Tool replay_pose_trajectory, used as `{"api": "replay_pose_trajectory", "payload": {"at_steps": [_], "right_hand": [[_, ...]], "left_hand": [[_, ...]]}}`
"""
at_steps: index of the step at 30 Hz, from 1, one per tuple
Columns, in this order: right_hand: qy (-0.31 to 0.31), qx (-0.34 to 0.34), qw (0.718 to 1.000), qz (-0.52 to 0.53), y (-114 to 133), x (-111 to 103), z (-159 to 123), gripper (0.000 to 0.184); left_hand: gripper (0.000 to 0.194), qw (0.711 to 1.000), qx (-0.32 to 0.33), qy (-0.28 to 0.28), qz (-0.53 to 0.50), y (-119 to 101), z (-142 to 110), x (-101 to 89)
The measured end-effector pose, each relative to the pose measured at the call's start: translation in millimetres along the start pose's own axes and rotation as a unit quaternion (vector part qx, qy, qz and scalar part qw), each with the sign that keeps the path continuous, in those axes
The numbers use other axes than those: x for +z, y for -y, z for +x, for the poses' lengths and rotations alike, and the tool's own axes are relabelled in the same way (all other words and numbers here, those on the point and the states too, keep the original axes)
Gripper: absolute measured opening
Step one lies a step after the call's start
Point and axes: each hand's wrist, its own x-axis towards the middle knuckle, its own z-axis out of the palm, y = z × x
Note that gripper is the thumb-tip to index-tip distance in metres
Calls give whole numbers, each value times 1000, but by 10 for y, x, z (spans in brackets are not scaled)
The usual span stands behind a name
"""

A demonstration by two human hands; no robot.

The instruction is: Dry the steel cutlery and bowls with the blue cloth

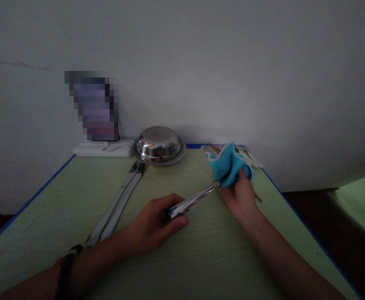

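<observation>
My left hand (160, 218) is closed round the near end of a slim, shiny metal utensil (194, 201), which slants up to the right above the table. Its far end is hidden in a bunched blue cloth (227, 166) with a pale edge, so its kind does not show. My right hand (240, 193) grips that cloth against the utensil's far end. A thin wooden stick (258, 197) passes behind the cloth and my right hand. Two long, flat metal utensils (120, 200) lie left of my left hand, partly under my forearm.
An upside-down steel bowl (159, 146) sits at the table's back edge, by the wall. Left of it, a blurred-out phone-like screen (96, 108) stands behind a white power strip (104, 148). Pale, crumpled material (252, 157) lies at the back right corner of the green table (188, 258).
</observation>
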Motion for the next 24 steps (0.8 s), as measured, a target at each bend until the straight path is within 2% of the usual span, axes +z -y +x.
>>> {"api": "replay_pose_trajectory", "payload": {"at_steps": [4,7,11,16,19,24], "right_hand": [[1,-10,1000,2,48,10,15,20],[14,-6,1000,-6,-2,15,-37,17],[40,42,997,-50,-237,2,-271,13],[113,115,981,-113,-484,-45,-587,26],[130,128,975,-125,-495,-48,-649,32],[114,100,983,-105,-405,-7,-540,26]], "left_hand": [[24,999,17,29,-25,-44,-15,-34],[24,999,18,29,-37,0,9,-19],[25,1000,-5,1,-20,105,50,34],[36,999,-39,-28,9,141,68,76],[37,998,-48,-33,23,107,67,66],[38,999,-34,-17,-7,39,53,16]]}}
